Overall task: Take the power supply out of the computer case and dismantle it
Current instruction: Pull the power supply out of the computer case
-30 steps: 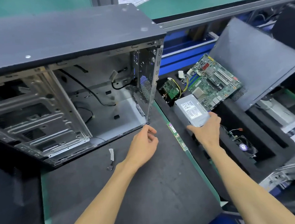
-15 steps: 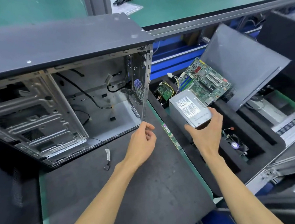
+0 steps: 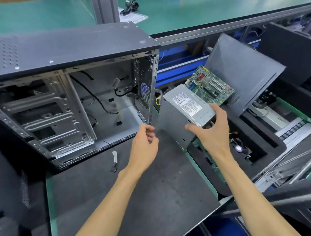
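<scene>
Open ground: dark mat [image 3: 132, 204] on the counter, bare around both forearms save a small loose cable [image 3: 114, 160] near the case. Obstacles: computer case [image 3: 69, 91] at left (side open, rear bay hollow, black wires hanging inside); power supply [image 3: 185, 113] just beside its rear edge; motherboard [image 3: 212, 85] and leaning panel [image 3: 244, 72] beyond.

both bare forearms are stretched forward. the left hand [image 3: 144, 147] is held loosely curled, holding nothing. the right hand [image 3: 211, 130] is spread, thumb and fingers clamped in a grip.
</scene>
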`<act>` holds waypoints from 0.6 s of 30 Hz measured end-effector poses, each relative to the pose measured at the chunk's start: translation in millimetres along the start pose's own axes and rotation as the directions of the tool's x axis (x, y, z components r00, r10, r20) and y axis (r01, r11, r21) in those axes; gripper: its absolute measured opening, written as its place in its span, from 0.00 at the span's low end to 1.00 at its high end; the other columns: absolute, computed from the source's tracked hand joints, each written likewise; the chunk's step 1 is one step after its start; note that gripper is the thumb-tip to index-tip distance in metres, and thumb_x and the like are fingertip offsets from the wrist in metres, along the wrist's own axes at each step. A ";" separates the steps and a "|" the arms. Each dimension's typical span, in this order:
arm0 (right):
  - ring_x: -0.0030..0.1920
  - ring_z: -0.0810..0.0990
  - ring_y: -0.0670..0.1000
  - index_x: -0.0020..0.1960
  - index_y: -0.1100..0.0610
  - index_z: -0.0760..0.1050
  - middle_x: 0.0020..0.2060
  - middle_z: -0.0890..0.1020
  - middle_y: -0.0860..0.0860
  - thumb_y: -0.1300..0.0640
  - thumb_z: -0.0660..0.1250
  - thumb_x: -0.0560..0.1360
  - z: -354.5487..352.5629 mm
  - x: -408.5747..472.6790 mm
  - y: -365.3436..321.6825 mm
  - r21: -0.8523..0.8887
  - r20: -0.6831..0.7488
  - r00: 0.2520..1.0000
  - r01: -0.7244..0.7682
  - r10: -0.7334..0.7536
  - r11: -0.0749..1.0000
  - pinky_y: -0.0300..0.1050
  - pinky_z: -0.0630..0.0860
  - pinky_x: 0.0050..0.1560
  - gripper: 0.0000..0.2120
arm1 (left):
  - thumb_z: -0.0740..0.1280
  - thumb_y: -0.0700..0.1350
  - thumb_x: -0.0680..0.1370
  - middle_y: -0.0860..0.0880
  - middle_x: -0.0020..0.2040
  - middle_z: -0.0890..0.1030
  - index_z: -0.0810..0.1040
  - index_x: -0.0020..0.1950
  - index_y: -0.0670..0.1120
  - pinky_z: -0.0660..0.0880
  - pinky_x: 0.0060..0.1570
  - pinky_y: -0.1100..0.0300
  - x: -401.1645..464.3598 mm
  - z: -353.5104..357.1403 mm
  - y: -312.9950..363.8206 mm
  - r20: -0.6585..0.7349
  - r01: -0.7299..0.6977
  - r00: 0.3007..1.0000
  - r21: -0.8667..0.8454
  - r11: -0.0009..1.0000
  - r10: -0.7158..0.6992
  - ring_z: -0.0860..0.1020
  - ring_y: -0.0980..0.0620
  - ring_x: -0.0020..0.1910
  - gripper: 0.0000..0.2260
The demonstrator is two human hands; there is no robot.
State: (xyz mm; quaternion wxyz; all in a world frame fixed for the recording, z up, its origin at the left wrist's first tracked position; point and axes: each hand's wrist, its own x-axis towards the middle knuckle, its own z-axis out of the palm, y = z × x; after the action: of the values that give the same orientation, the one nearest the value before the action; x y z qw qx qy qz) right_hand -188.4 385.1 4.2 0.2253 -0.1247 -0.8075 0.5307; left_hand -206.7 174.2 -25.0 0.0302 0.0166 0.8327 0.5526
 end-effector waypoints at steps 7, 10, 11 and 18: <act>0.57 0.75 0.36 0.64 0.45 0.73 0.57 0.75 0.38 0.47 0.82 0.55 16.7 -25.8 -20.8 0.046 0.124 0.992 -0.046 0.040 0.998 0.36 0.73 0.54 0.39 | 0.66 0.44 0.80 0.53 0.56 0.76 0.69 0.61 0.51 0.71 0.53 0.65 -22.2 -32.4 -6.4 -0.114 0.044 0.992 -0.023 0.999 -0.047 0.74 0.61 0.53 0.11; 0.55 0.75 0.33 0.62 0.42 0.73 0.57 0.75 0.37 0.44 0.81 0.53 18.0 -34.5 -24.9 0.053 0.130 0.989 -0.078 0.071 0.996 0.34 0.72 0.51 0.38 | 0.67 0.49 0.80 0.53 0.58 0.75 0.69 0.64 0.51 0.71 0.59 0.59 -31.5 -43.9 -8.8 -0.124 0.067 0.990 -0.043 0.997 -0.072 0.74 0.55 0.58 0.14; 0.54 0.75 0.33 0.60 0.41 0.73 0.56 0.76 0.37 0.43 0.80 0.53 16.8 -36.5 -25.6 0.055 0.122 0.989 -0.095 0.087 0.994 0.35 0.72 0.50 0.37 | 0.67 0.50 0.80 0.54 0.58 0.75 0.69 0.64 0.52 0.72 0.59 0.58 -34.1 -46.8 -9.5 -0.123 0.074 0.989 -0.041 0.996 -0.079 0.74 0.55 0.59 0.15; 0.54 0.77 0.40 0.60 0.43 0.76 0.57 0.79 0.42 0.44 0.78 0.53 -2.5 -50.6 -25.5 0.087 0.143 0.975 -0.185 0.172 0.979 0.44 0.74 0.51 0.35 | 0.67 0.52 0.80 0.53 0.60 0.75 0.69 0.65 0.50 0.72 0.63 0.54 -45.2 -47.7 -4.3 -0.093 0.052 0.994 -0.030 0.998 -0.054 0.74 0.55 0.60 0.16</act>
State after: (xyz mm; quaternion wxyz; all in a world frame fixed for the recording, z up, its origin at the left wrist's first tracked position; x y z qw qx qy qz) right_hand -142.3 354.5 16.6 0.1276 -0.1495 -0.7790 0.5955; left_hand -164.8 125.9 -9.1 0.0058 -0.0320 0.8256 0.5634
